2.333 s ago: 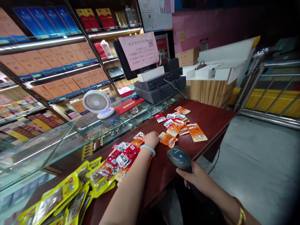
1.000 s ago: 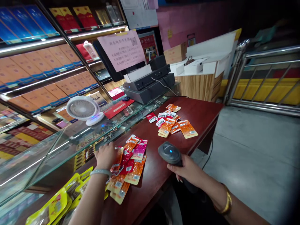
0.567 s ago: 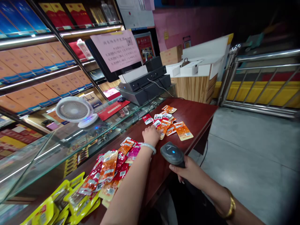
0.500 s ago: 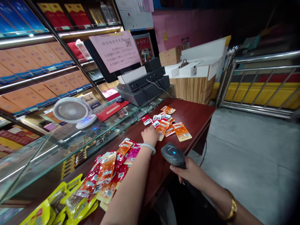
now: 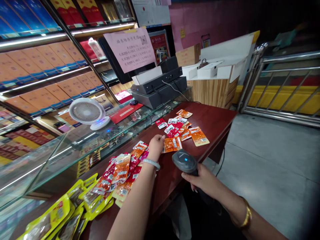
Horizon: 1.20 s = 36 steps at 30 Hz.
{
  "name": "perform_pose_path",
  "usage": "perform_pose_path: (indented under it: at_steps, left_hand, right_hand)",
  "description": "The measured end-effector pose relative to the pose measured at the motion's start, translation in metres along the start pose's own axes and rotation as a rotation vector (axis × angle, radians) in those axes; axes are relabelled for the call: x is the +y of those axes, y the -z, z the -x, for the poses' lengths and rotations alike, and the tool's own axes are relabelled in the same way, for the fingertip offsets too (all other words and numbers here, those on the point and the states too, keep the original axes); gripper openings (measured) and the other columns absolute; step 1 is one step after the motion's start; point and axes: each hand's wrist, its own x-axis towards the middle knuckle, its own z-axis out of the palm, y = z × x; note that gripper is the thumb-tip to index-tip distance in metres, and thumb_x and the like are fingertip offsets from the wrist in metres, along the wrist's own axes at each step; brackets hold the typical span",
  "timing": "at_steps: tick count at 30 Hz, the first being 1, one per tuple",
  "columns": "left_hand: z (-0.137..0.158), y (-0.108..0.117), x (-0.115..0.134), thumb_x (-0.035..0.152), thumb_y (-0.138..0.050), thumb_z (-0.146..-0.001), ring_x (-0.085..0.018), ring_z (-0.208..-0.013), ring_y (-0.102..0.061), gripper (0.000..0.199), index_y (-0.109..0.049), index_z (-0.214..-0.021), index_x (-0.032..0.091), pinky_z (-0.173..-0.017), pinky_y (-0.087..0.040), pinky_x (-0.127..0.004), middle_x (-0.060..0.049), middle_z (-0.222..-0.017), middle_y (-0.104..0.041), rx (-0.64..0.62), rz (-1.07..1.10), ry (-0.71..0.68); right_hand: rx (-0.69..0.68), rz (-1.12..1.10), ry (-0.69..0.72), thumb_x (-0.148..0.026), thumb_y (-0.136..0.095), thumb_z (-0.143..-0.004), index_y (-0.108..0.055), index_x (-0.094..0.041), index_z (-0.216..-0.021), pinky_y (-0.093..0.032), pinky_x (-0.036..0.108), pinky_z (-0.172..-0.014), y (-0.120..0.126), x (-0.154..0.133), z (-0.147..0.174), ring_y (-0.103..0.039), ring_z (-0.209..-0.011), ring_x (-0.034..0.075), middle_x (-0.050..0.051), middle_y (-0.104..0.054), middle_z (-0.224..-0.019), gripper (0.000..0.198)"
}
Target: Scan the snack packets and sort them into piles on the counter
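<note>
My left hand point(image 5: 157, 146), with a pale bangle at the wrist, pinches the end of an orange snack packet point(image 5: 173, 144) just above the dark red table. Wrapped round the handle of a barcode scanner point(image 5: 184, 161) is my right hand point(image 5: 203, 180); the scanner's blue light is lit and its head points toward the orange packet. Beyond my left hand lies a loose group of red-and-white packets point(image 5: 172, 130) and orange packets point(image 5: 199, 136). Nearer to me, under and beside my left forearm, a heap of red and orange packets point(image 5: 121, 168) meets several yellow packets point(image 5: 52, 213).
Along the left runs a glass display counter point(image 5: 57, 156) bearing a white fan point(image 5: 87, 110) and a red folder point(image 5: 126, 113). A monitor with a pink sign point(image 5: 132, 50) stands on a dark cash drawer point(image 5: 160, 93). Beyond the table are a metal railing point(image 5: 282, 115) and grey floor point(image 5: 260, 160).
My left hand has drawn the orange packet away from the far group, back toward the scanner, turning it sideways. The scanner stays nearly in place. The view has shifted slightly.
</note>
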Motion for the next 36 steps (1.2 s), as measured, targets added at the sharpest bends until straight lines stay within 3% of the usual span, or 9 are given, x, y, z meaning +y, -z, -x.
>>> perform_pose_path:
  at_steps: [6,11,16,20,25,31,36]
  left_hand:
    - [0.021,0.008,-0.005,0.047,-0.053,-0.087,-0.013,-0.057,-0.053,0.031,-0.062,-0.075,0.020,-0.057,-0.035,-0.024,0.001,-0.062,-0.061,0.040,0.107,0.053]
    - [0.037,0.020,-0.012,0.047,-0.054,-0.087,-0.012,-0.055,-0.050,0.033,-0.060,-0.070,0.019,-0.054,-0.032,-0.024,0.000,-0.061,-0.059,0.097,0.098,0.028]
    - [0.044,0.048,-0.030,0.050,-0.052,-0.088,-0.013,-0.054,-0.053,0.034,-0.061,-0.076,0.020,-0.054,-0.034,-0.024,0.000,-0.060,-0.060,0.121,0.096,0.102]
    - [0.046,0.097,-0.052,0.047,-0.048,-0.089,-0.020,-0.075,-0.064,0.030,-0.066,-0.087,0.022,-0.065,-0.041,-0.028,-0.005,-0.081,-0.072,0.215,-0.194,0.171]
    - [0.047,0.142,-0.080,0.043,-0.042,-0.090,-0.033,-0.095,-0.067,0.036,-0.070,-0.097,0.023,-0.084,-0.042,-0.042,-0.013,-0.097,-0.075,0.145,-0.757,0.245]
    - [0.047,0.143,-0.092,0.038,-0.040,-0.090,-0.035,-0.102,-0.064,0.037,-0.071,-0.100,0.021,-0.085,-0.041,-0.042,-0.017,-0.105,-0.072,0.067,-0.955,0.125]
    - [0.037,0.132,-0.061,0.040,-0.042,-0.092,-0.033,-0.106,-0.059,0.036,-0.072,-0.101,0.021,-0.089,-0.041,-0.041,-0.015,-0.108,-0.070,0.162,-0.949,-0.013]
  right_hand:
    - [-0.083,0.032,-0.006,-0.041,-0.068,-0.082,-0.056,-0.019,-0.088,-0.041,0.021,-0.041,-0.019,-0.004,-0.002,-0.053,-0.039,0.012,-0.007,-0.054,-0.046,0.025]
    - [-0.081,0.079,0.044,-0.042,-0.068,-0.083,-0.056,-0.020,-0.083,-0.041,0.021,-0.041,-0.031,-0.003,-0.003,-0.053,-0.038,0.012,-0.007,-0.054,-0.047,0.025]
    - [-0.088,0.117,0.075,-0.045,-0.070,-0.082,-0.059,-0.019,-0.083,-0.043,0.022,-0.042,-0.036,-0.002,-0.002,-0.054,-0.040,0.013,-0.005,-0.058,-0.051,0.028]
    - [-0.136,0.072,0.058,-0.041,-0.071,-0.081,-0.060,-0.019,-0.088,-0.045,0.022,-0.044,-0.036,-0.005,0.000,-0.055,-0.043,0.013,-0.004,-0.061,-0.057,0.026]
    - [-0.151,0.031,0.035,-0.036,-0.070,-0.082,-0.060,-0.019,-0.090,-0.045,0.021,-0.043,-0.035,-0.003,-0.002,-0.055,-0.043,0.012,-0.005,-0.057,-0.055,0.021]
    - [-0.153,-0.010,0.049,-0.036,-0.070,-0.083,-0.059,-0.019,-0.089,-0.043,0.019,-0.042,-0.026,0.002,-0.003,-0.053,-0.042,0.011,-0.007,-0.053,-0.052,0.021]
    - [-0.138,-0.041,0.025,-0.036,-0.070,-0.083,-0.058,-0.019,-0.089,-0.042,0.019,-0.042,-0.017,0.001,-0.005,-0.052,-0.040,0.010,-0.008,-0.053,-0.053,0.021]
